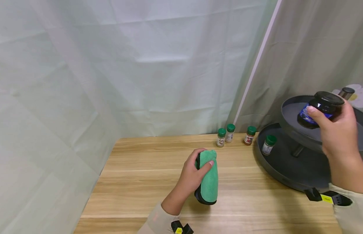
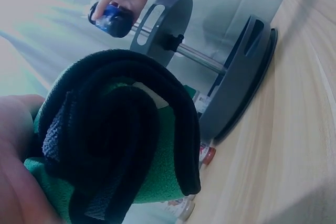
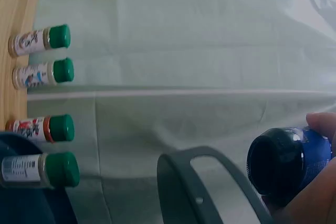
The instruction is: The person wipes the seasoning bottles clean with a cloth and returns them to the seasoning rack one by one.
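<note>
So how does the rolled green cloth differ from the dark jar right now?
The rolled green cloth is matte, soft-looking and black-edged; the dark jar is glossy and blue-labelled. The left hand grips the cloth, while the right hand grips the jar. Both are hand-held.

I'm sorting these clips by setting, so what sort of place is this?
Perhaps a curtained-off, kitchen-like work corner: pale fabric hangs behind a wooden table, and three small green-capped spice-style jars stand near its back edge.
</note>
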`<action>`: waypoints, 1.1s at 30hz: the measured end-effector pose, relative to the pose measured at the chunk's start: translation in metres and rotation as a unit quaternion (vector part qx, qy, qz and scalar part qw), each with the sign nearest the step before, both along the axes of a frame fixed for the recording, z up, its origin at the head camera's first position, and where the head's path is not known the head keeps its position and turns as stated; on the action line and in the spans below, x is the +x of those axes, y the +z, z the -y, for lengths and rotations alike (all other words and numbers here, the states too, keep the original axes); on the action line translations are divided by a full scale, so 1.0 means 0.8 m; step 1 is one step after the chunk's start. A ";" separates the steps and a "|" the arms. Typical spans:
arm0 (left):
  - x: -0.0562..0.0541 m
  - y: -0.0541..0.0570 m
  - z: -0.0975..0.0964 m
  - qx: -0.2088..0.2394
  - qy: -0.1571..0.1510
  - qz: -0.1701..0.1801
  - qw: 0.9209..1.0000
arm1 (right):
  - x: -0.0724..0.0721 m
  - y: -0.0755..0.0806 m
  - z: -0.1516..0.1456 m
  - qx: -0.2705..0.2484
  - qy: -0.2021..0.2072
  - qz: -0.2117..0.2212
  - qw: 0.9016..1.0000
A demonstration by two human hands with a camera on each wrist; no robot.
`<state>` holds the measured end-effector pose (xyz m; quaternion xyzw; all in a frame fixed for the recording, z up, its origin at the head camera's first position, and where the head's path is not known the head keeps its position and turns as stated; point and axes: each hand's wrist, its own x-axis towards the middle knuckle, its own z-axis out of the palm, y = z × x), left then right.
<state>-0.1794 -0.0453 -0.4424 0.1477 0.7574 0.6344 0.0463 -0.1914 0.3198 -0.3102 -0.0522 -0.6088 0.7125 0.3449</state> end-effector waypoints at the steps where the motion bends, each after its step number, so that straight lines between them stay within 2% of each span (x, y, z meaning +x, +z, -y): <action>1: 0.000 0.000 0.000 0.000 0.000 -0.001 1.000 | 0.000 -0.001 -0.003 0.008 -0.005 0.013 1.000; 3: 0.000 0.000 0.000 0.000 0.000 -0.002 1.000 | 0.001 -0.001 -0.011 0.050 -0.021 0.057 0.997; 5: 0.000 0.000 0.000 -0.001 0.000 -0.001 1.000 | 0.003 -0.002 -0.018 0.099 -0.040 0.103 0.989; 6: 0.000 0.000 -0.001 -0.002 0.000 -0.001 1.000 | 0.004 -0.003 -0.020 0.127 -0.048 0.129 0.982; 8: 0.000 0.001 -0.001 -0.002 0.000 -0.001 1.000 | 0.006 -0.005 -0.026 0.189 -0.064 0.180 0.963; 12: 0.000 0.000 -0.001 -0.005 -0.001 -0.001 1.000 | 0.007 -0.010 -0.032 0.249 -0.067 0.231 0.938; 20: 0.000 0.000 -0.002 -0.007 0.000 0.001 1.000 | 0.007 -0.010 -0.047 0.325 -0.039 0.289 0.899; 26: 0.001 0.000 -0.002 -0.010 0.001 0.002 1.000 | 0.004 -0.006 -0.054 0.347 -0.012 0.311 0.885; 31: 0.001 0.000 -0.002 -0.012 0.001 0.004 1.000 | 0.001 -0.006 -0.060 0.370 -0.006 0.327 0.869; 33: 0.001 -0.001 -0.001 -0.012 0.001 0.006 1.000 | 0.000 -0.007 -0.063 0.377 0.000 0.325 0.867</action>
